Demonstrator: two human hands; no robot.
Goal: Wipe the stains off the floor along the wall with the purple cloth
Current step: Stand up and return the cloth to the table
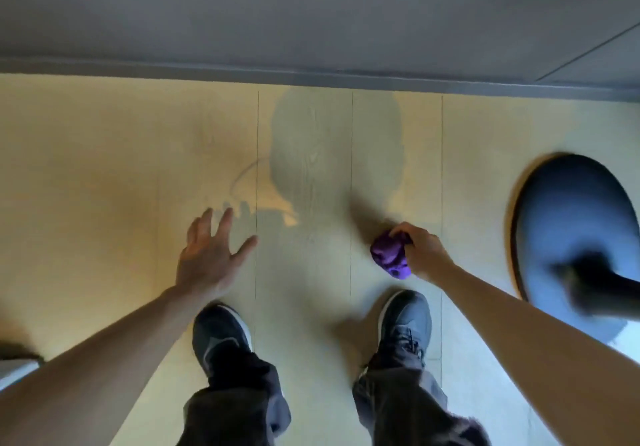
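I look straight down at a pale wood-plank floor (138, 155) that meets a grey wall (311, 13) along a grey skirting strip (311, 77). The purple cloth (389, 255) is bunched up in my right hand (420, 253), held above the floor ahead of my right shoe. My left hand (207, 255) hovers with its fingers spread and holds nothing. A faint curved mark (244, 172) shows on the planks left of the middle. A large dark shadow (332, 144) lies on the floor below the wall.
My two dark shoes (221, 336) stand on the planks, with dark trouser legs below them. A round dark base (575, 234) with a black post sits on the floor at the right. A grey object (15, 366) peeks in at the left edge.
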